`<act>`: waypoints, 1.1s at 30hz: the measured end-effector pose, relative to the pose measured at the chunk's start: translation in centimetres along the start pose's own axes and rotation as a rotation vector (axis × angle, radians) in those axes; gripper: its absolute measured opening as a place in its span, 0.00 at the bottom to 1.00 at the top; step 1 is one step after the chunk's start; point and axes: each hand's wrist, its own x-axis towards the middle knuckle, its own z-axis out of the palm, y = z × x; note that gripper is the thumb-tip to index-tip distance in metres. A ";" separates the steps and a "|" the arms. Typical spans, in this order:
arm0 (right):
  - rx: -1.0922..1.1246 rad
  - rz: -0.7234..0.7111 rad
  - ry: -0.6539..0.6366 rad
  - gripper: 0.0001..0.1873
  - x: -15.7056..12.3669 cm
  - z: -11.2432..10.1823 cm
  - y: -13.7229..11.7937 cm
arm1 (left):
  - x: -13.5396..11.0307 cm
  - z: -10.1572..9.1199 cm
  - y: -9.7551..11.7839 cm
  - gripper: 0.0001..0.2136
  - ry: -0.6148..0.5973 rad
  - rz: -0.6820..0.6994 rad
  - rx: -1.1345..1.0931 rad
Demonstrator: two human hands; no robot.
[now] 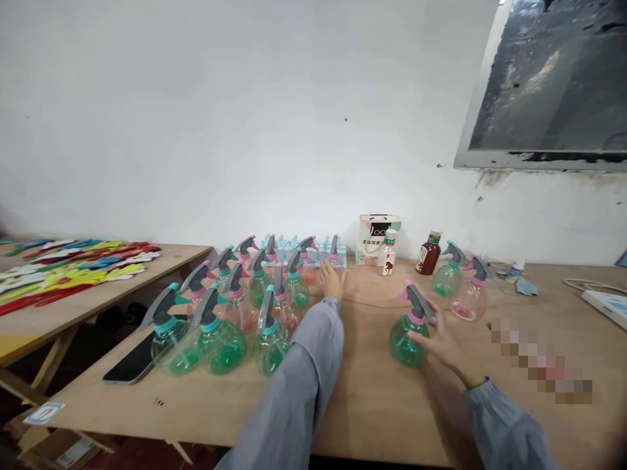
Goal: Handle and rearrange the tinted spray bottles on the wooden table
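Observation:
My right hand [439, 341] is wrapped round a green spray bottle [409, 338] with a pink collar and grey trigger, standing upright on the wooden table [367, 398]. My left hand [332, 279] reaches far forward, fingers stretched out, at the back right of a cluster of green and pink spray bottles [240, 307]. It touches or nearly touches a pink bottle [335, 258] at the back; I cannot tell which. A green bottle [447, 275] and a pink bottle [471, 295] stand apart to the right.
A black phone [131, 362] lies at the table's left front. At the back stand a small carton [373, 237], a white bottle [388, 254] and a brown bottle [429, 253]. Coloured flat pieces [73, 264] cover a second table on the left. A white device [607, 303] lies far right.

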 end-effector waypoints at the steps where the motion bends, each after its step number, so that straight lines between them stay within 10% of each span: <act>1: 0.045 0.021 -0.065 0.48 1.0 -0.4 -1.1 | -1.1 -0.3 0.2 0.32 -0.006 0.029 -0.032; 5: 0.152 0.075 -0.217 0.33 3.9 -0.4 -4.6 | -6.7 -1.7 -0.4 0.26 -0.186 0.262 -0.245; 10: 0.377 0.162 -0.068 0.23 4.2 2.2 -5.0 | -11.6 -3.8 -3.5 0.21 -0.336 0.426 -0.369; 16: 0.843 0.188 -0.168 0.24 3.2 5.4 -7.1 | -12.1 -4.4 -5.6 0.16 -0.353 0.362 -0.400; 33: 1.007 0.297 -0.326 0.15 0.5 7.9 -8.7 | -16.8 -7.4 -9.7 0.26 -0.713 0.515 -0.151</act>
